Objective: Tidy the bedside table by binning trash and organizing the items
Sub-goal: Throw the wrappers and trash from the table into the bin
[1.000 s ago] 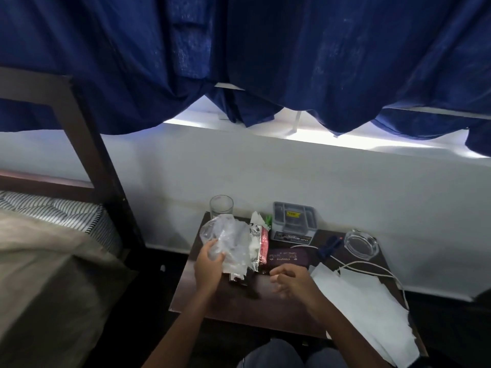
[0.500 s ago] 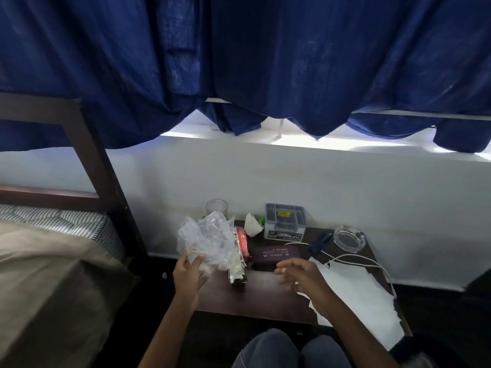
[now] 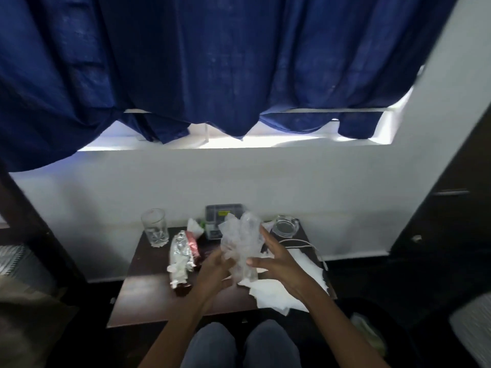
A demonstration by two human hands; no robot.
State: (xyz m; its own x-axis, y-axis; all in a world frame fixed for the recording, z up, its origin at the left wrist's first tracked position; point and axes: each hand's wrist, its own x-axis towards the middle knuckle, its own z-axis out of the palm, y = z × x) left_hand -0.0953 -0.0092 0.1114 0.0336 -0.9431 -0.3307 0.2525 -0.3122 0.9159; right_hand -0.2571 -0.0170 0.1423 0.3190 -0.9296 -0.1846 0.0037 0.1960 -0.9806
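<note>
Plastic [image 3: 240, 243] looks clear, crumpled, bunched upright in left hand [image 3: 214, 269].

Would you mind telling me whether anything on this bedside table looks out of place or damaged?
A torn-open foil wrapper lies crumpled mid-table, and ragged-edged white paper overhangs the table's front right edge. The left hand grips a crumpled plastic bag. The glass stands upright; nothing looks spilled.

Dark blue curtain [image 3: 212, 62], dark brown table [image 3: 148, 293], silver-and-red wrapper [image 3: 183, 251], white paper [image 3: 279, 293].
</note>
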